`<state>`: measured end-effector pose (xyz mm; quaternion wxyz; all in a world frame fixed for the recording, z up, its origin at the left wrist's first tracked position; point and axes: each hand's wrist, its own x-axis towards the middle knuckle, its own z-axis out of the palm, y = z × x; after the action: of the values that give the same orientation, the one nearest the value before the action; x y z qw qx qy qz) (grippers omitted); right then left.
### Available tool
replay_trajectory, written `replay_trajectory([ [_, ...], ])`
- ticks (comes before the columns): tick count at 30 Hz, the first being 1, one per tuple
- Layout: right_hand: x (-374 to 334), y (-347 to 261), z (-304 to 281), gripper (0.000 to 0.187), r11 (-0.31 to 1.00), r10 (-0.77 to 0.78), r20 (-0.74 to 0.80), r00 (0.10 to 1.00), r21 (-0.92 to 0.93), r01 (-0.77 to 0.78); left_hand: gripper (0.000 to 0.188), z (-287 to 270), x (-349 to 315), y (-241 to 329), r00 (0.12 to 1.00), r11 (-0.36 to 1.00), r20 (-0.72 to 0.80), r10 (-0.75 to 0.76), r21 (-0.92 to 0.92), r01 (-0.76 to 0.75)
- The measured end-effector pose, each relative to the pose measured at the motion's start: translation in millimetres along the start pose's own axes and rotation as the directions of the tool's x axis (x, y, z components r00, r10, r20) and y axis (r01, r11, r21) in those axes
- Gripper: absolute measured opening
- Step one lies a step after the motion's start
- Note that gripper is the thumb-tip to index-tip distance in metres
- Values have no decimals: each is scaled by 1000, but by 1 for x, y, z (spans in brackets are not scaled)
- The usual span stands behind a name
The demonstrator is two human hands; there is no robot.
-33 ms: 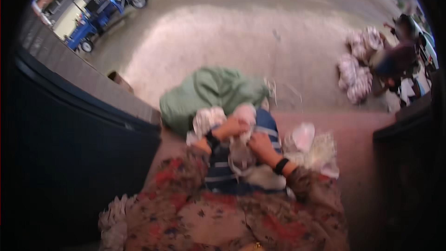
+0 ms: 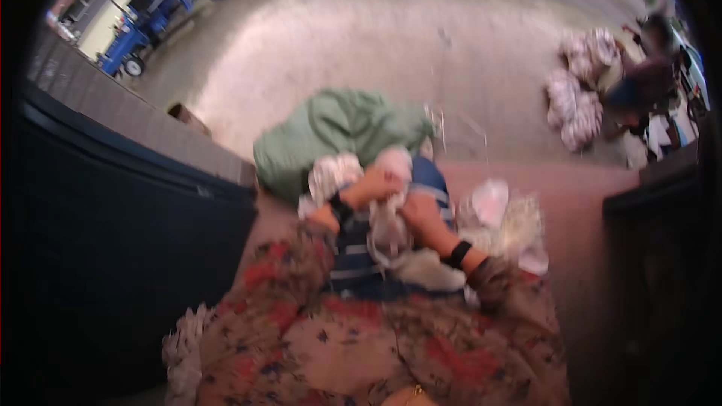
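Holding a pale cloth [image 2: 389, 233] above dark blue striped trousers [image 2: 429, 174], the left hand [image 2: 378, 185] curls its fingers over the top, next to a rounded pink piece [image 2: 394, 163]; the right hand [image 2: 421, 218] seems to pinch the edge from the other side. Both grips look closed on the cloth, though blur hides how tightly. Below the fingers it droops in a loose loop over the lap, so it is probably light, soft and floppy, with little to break; whether it is slippery, I cannot tell. Its gathered top, between the two hands, looks the surest place to take hold. Beyond the knees slumps a big green sack [image 2: 320, 128]. A whitish bundle [image 2: 333, 173] sits beside the left hand, and a crumpled pale pile [image 2: 519, 234] lies right of the right hand.
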<state>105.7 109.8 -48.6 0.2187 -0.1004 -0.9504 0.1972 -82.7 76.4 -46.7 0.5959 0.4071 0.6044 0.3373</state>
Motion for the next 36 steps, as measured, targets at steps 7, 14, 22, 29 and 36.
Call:
replay_trajectory([
  [7, 60, -21, -251, 19, 482, -280, -671, 687, -717, -504, 26, 23, 2, 32, 965, 965, -14, -261, -13, 261],
  [14, 45, -11, -264, 21, 756, 440, -670, 597, 636, 157, 26, 3, -11, -22, 941, 659, -107, 320, 739, -140],
  [22, 20, -13, -67, 18, -12, 394, 690, 607, 664, -748, 26, 0, -55, -9, 986, 857, -130, 103, 514, -22],
  [29, 15, -43, 26, 25, 19, 510, 713, 481, 550, -835, 27, -10, -72, -2, 978, 988, -180, -108, 89, 126],
  [36, 17, -38, 58, 19, 783, 516, 278, 811, 230, -577, 28, -3, -82, -12, 957, 993, -267, -109, 14, 117],
])
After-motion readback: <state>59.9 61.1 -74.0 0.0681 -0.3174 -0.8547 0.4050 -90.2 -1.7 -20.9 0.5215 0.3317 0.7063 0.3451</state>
